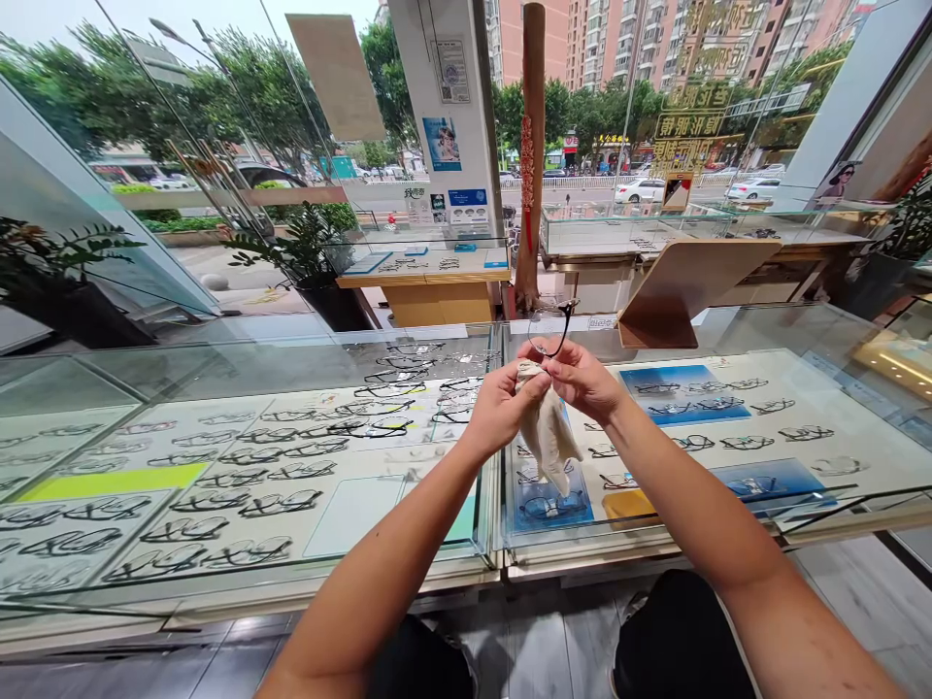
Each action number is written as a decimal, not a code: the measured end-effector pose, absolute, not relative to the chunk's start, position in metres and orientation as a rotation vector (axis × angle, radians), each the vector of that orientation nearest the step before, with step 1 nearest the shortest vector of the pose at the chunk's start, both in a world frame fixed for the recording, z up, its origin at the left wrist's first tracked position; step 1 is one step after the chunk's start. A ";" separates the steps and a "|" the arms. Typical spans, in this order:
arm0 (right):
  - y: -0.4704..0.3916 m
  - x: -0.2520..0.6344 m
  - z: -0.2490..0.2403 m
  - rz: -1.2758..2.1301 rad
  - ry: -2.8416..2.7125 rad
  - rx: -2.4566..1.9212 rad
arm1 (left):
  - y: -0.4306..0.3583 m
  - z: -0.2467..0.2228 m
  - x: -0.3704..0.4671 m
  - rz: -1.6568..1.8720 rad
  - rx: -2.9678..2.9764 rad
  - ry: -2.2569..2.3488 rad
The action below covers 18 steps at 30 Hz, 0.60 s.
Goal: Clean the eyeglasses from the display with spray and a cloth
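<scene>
Both of my hands are raised together over the seam between two glass showcases. My left hand (508,398) is closed on a pale cleaning cloth (551,442), which hangs down below the fingers. My right hand (584,381) pinches a pair of eyeglasses (565,325) with thin, partly dark frames; they stand up above the fingertips. The cloth's upper end is bunched close to the lower part of the glasses. Fingers of both hands meet there, and they hide where exactly cloth and frame touch.
Rows of eyeglasses (281,502) lie inside the left glass showcase (349,568); more sit in the right one (772,383). A brown wooden stand (691,282) rests on the right counter. Behind are a wooden post (533,146), potted plants (310,248) and large windows.
</scene>
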State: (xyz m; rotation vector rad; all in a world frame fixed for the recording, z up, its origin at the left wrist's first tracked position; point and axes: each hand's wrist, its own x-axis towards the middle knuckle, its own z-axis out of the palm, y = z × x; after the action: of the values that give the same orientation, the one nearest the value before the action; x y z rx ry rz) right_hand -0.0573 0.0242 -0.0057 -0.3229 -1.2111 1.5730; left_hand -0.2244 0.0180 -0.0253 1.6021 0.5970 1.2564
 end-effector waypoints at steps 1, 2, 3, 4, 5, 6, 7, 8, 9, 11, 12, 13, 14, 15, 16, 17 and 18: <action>0.024 -0.057 -0.006 1.572 -1.224 -0.307 | 0.018 -0.025 -0.225 1.268 1.603 0.614; 0.024 -0.057 -0.006 1.576 -1.229 -0.292 | 0.018 -0.025 -0.225 1.280 1.604 0.629; 0.025 -0.057 -0.006 1.585 -1.228 -0.284 | 0.018 -0.024 -0.225 1.289 1.608 0.639; 0.025 -0.057 -0.007 1.599 -1.224 -0.283 | 0.018 -0.023 -0.226 1.292 1.612 0.642; 0.025 -0.056 -0.007 1.611 -1.215 -0.288 | 0.019 -0.023 -0.226 1.283 1.617 0.635; 0.026 -0.055 -0.007 1.619 -1.200 -0.300 | 0.020 -0.022 -0.227 1.263 1.623 0.619; 0.027 -0.055 -0.007 1.620 -1.178 -0.317 | 0.021 -0.022 -0.227 1.233 1.629 0.593; 0.027 -0.054 -0.007 1.615 -1.153 -0.333 | 0.021 -0.022 -0.227 1.202 1.635 0.560; 0.028 -0.052 -0.007 1.606 -1.130 -0.349 | 0.022 -0.022 -0.228 1.176 1.641 0.524; 0.029 -0.051 -0.006 1.587 -1.104 -0.370 | 0.023 -0.023 -0.227 1.154 1.644 0.467; 0.030 -0.050 -0.006 1.579 -1.110 -0.380 | 0.024 -0.024 -0.227 1.154 1.636 0.458; 0.030 -0.050 -0.006 1.573 -1.127 -0.391 | 0.024 -0.024 -0.227 1.157 1.624 0.465; 0.031 -0.050 -0.006 1.569 -1.148 -0.401 | 0.024 -0.025 -0.227 1.162 1.613 0.487; 0.031 -0.051 -0.006 1.566 -1.165 -0.405 | 0.024 -0.025 -0.226 1.171 1.609 0.519; 0.031 -0.052 -0.007 1.565 -1.177 -0.403 | 0.023 -0.026 -0.226 1.187 1.614 0.558; 0.031 -0.053 -0.008 1.567 -1.187 -0.396 | 0.023 -0.026 -0.226 1.213 1.626 0.599; 0.032 -0.054 -0.009 1.567 -1.193 -0.387 | 0.023 -0.026 -0.226 1.248 1.640 0.637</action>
State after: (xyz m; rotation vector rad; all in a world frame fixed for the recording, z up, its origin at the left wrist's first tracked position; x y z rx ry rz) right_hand -0.0542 0.0316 -0.0087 -0.3870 -1.1932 1.5666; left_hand -0.2260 0.0231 -0.0255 1.6395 0.6366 1.2476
